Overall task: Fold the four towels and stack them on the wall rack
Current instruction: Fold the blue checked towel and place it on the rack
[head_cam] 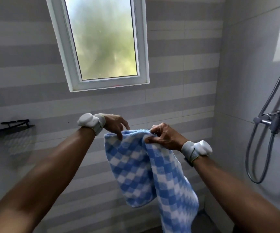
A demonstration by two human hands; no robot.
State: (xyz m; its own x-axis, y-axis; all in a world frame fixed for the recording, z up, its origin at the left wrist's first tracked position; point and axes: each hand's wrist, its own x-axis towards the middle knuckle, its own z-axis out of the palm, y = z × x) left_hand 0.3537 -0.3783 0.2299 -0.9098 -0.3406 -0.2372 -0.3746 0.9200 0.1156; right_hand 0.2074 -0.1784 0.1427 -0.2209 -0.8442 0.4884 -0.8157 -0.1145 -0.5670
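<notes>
A blue-and-white checked towel [141,167] hangs in the air in front of the striped tile wall, draped in two uneven flaps. My left hand [115,125] pinches its top edge at the left corner. My right hand [162,136] grips the top edge at the right, fingers curled into the cloth. The two hands are close together at the same height. A black wall rack [9,127] is fixed to the wall at the far left, well apart from the towel; nothing shows on it.
A white-framed frosted window [102,39] is set in the wall above my hands. On the right wall are a chrome shower mixer [274,121], its looping hose [255,157] and a riser pipe. Both wrists wear white bands.
</notes>
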